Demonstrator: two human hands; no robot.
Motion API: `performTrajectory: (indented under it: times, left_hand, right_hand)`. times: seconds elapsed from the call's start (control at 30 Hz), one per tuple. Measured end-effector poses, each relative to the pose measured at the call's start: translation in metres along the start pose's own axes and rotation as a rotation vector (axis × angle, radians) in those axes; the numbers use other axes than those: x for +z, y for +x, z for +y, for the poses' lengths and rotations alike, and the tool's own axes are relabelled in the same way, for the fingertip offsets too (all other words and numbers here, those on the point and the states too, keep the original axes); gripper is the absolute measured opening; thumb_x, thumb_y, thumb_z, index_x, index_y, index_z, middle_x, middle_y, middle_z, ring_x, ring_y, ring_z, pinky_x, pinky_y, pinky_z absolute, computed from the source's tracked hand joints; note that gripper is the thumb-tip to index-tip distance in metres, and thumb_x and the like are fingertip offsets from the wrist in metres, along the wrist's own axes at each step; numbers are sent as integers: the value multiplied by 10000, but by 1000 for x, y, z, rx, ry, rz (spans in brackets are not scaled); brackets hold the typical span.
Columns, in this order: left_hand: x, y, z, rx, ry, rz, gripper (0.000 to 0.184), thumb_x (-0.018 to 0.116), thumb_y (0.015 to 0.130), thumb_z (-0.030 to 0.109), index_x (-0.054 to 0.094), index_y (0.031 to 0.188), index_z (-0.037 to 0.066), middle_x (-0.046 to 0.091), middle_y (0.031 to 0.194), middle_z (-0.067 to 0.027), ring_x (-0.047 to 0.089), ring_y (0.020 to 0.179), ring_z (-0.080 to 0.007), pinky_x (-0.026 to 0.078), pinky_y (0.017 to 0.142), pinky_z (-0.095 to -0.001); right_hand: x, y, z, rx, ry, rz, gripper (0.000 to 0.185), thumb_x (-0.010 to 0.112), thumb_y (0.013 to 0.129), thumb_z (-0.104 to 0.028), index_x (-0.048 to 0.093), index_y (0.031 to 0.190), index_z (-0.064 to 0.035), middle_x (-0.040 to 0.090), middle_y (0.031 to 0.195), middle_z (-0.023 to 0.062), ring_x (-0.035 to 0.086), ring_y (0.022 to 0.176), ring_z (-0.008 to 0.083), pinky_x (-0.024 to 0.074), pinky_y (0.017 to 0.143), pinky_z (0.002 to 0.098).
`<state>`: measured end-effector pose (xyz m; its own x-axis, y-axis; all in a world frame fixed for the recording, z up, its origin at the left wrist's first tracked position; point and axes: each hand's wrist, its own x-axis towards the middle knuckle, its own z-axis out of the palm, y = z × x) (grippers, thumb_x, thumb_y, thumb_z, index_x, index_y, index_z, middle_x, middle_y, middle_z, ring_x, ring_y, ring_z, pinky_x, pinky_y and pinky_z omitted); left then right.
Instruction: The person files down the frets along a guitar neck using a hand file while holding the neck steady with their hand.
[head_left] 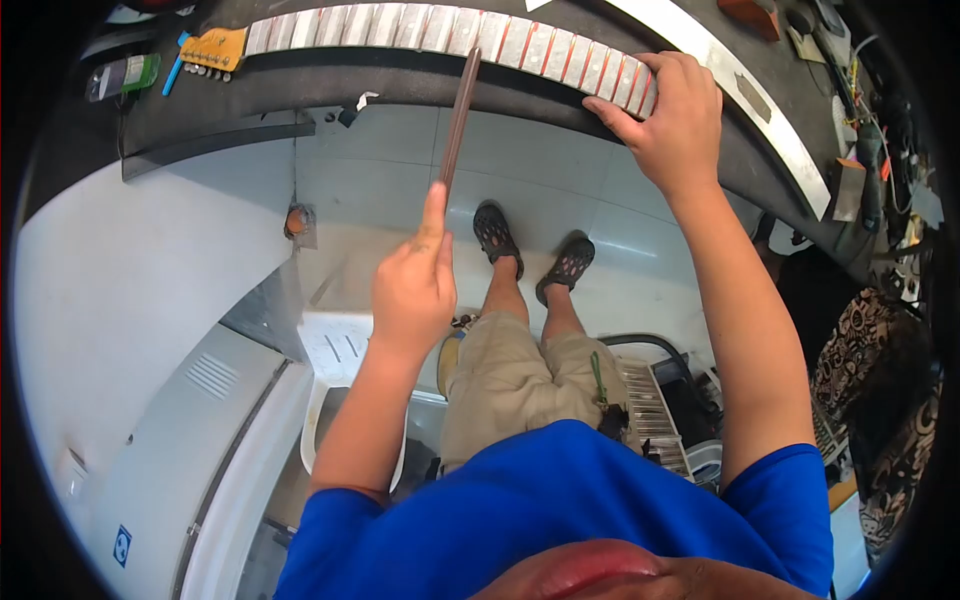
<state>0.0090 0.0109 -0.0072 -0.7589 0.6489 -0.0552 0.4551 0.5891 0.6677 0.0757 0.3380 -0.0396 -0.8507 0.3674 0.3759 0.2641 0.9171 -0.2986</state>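
Left hand holds a slim tool on a guitar neck as the right hand grips its end

A long guitar neck (pixel 385 28) with a honey-coloured wooden headstock (pixel 213 47) lies along the near side of a dark grey workbench (pixel 300 95). Its playing face is covered in pale, silvery strips, with thin reddish lines showing between many of them. The headstock is at the left, with a row of metal tuners along its near edge.

The left hand (pixel 412 290) is closed around the near end of a slender, straight, reddish-brown tool (pixel 460 130), the index finger stretched along it. The tool slants away from the person, and its far tip meets the neck around the middle; whether it presses down cannot be told.

The right hand (pixel 680 125) is clamped on the right end of the neck, the thumb at the near side and the fingers bent over the far side.

A thin bright-blue stick (pixel 172 75) lies just beside the headstock, and farther left is a clear bottle with a green end (pixel 123 77). Beyond the right hand, a broad white curved strip (pixel 745 85) runs from the far side toward the near right. A small brown-and-grey block (pixel 850 185) sits to the right of that strip, near assorted tools and cables.
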Motion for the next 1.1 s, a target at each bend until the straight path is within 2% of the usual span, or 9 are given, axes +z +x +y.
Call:
performTrajectory:
  times: [0.23,0.33,0.4,0.47,0.67,0.77,0.87,1.0,1.1]
  left_hand:
    - [11,120,17,106,21,41,626,633,1047,62,495,1650,156,715,867,-276,685,765,-494,559,701,-504]
    - [-4,66,15,-3,31,-55,618,637,1045,64,507,1643,149,716,858,-272,690,762,-492,554,691,-492]
    - [-3,-4,-2,-65,17,-39,613,617,1059,16,516,1647,158,593,730,-166,504,581,-246,488,639,-310]
    - [-9,-47,-2,-25,21,-29,665,629,1037,-17,501,1663,167,589,706,-148,530,581,-233,487,629,-312]
    - [-8,-16,28,29,265,-69,750,699,985,-12,487,1675,193,659,757,-137,645,646,-314,545,638,-429]
    - [0,-18,29,43,258,5,654,667,1028,18,522,1650,156,628,717,-171,597,586,-273,509,615,-372]
    - [2,19,44,-7,452,-34,670,683,1005,48,523,1641,183,680,730,-170,674,635,-387,543,628,-481]
    - [15,104,53,115,460,60,556,638,1039,125,562,1590,150,719,768,-207,709,694,-436,552,640,-547]
    - [13,59,52,6,437,7,599,628,1041,106,518,1629,149,723,773,-217,708,684,-423,548,623,-516]
  right_hand:
    - [-4,-5,-6,-18,-12,2,675,905,793,-579,715,1161,-47,676,1108,98,629,1054,330,482,940,459]
    - [-2,-1,-3,-33,-16,7,671,907,786,-582,721,1154,-53,678,1104,94,633,1050,327,489,928,454]
    - [-5,0,-6,-22,-5,4,668,909,781,-585,724,1146,-57,681,1096,89,637,1044,324,495,917,451]
    - [-5,1,-5,-20,4,32,667,909,777,-586,726,1143,-59,684,1085,83,642,1032,320,499,905,449]
    - [-4,-1,-4,-26,26,50,671,910,776,-587,726,1142,-56,689,1058,75,650,1001,312,500,893,454]
    - [-4,-3,-3,11,32,18,685,912,777,-588,725,1155,-47,713,1128,90,658,1085,326,495,947,466]
    - [-11,-2,-9,24,75,16,635,928,749,-511,691,1106,-43,664,1102,135,622,1086,370,475,960,491]
    - [-15,-3,-11,26,102,39,606,936,736,-475,680,1078,-45,639,1069,151,607,1064,385,465,960,498]
    - [-14,-4,-8,27,125,49,603,936,737,-477,686,1078,-47,646,1070,150,613,1066,383,468,967,494]
